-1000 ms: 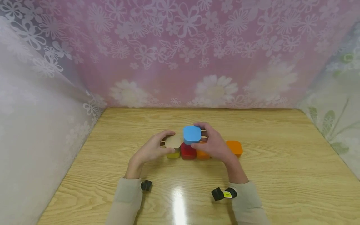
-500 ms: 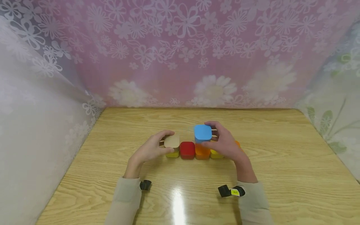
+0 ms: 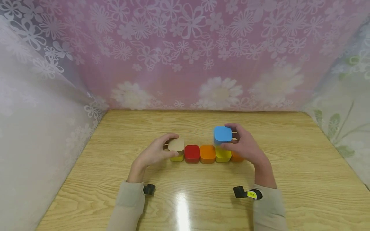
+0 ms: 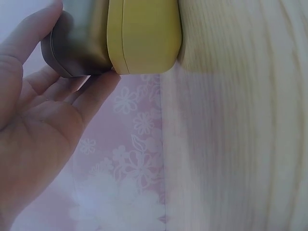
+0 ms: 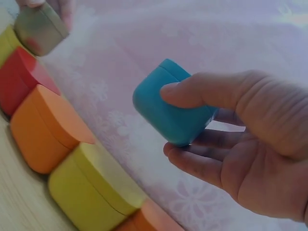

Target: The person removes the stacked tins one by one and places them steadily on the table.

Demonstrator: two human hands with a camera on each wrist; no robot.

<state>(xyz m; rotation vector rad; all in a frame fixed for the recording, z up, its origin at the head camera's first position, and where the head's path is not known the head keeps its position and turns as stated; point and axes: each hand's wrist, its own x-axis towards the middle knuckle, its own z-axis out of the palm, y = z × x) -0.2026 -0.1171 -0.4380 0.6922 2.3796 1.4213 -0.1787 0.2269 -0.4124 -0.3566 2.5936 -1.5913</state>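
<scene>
My right hand (image 3: 244, 144) holds a blue rounded square tin (image 3: 223, 134) between thumb and fingers, raised above the row of tins. In the right wrist view the blue tin (image 5: 168, 106) shows a lid seam near one side. My left hand (image 3: 156, 150) grips a gold tin (image 3: 176, 146) that sits on top of a yellow tin (image 3: 177, 158) at the row's left end. The left wrist view shows the gold tin (image 4: 79, 38) flush against the yellow tin (image 4: 147, 38), which stands on the table.
Rightward along the row stand a red tin (image 3: 192, 154), an orange tin (image 3: 207, 154), a second yellow tin (image 3: 223, 155) and another orange tin (image 3: 237, 156), partly hidden by my right hand. A floral curtain (image 3: 179, 64) hangs behind the wooden table (image 3: 144, 122).
My right hand has carried the blue tin rightward, from over the red tin to over the second yellow one. My left hand stays on the gold tin.
</scene>
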